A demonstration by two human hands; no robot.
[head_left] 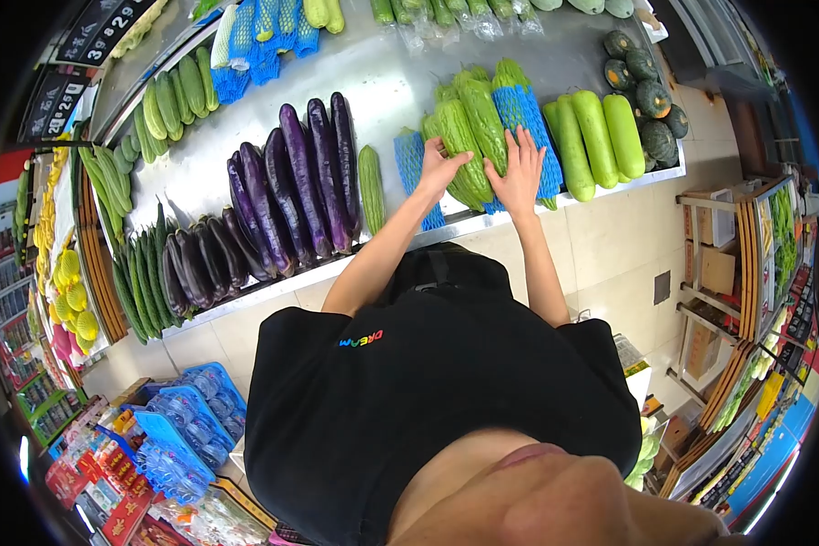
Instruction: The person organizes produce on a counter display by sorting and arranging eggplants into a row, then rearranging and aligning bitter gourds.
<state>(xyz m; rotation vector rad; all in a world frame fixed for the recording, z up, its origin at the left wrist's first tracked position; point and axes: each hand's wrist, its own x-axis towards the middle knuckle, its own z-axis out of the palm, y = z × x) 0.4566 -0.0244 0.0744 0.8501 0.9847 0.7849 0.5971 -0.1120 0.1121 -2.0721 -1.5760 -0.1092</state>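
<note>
Bumpy green bitter melons (482,114) lie side by side on a metal display table (382,100). My left hand (440,170) touches the lower left side of this group, its fingers at a melon's edge. On the right side of the group rests my right hand (517,173), fingers spread over a melon and the edge of one in blue foam netting (521,107). Another blue-netted one (409,164) lies left of my left hand. A single bitter melon (371,189) lies farther left, beside the long purple eggplants (296,182).
Smooth pale green gourds (595,136) and round dark pumpkins (653,98) lie to the right. Short dark eggplants (200,264) and cucumbers (141,282) fill the left end. Behind me on the floor side stand blue crates of bottles (191,419); wooden shelving (714,291) stands at right.
</note>
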